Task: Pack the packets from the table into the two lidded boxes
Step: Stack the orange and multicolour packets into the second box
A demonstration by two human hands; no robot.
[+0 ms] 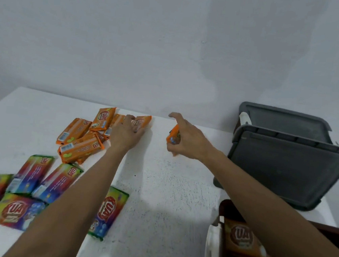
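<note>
head view: picking step, right hand (pixel 186 139) pinches an orange packet (pixel 173 136) over the table (pixel 169 190), left hand (pixel 126 132) on the orange pile (pixel 80 138), grip unclear; next, probably carry to the box (pixel 224 208) at near right.

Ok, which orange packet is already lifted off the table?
The orange packet gripped in the right hand, held up apart from the pile; the rest lie on the table near the left hand.
</note>
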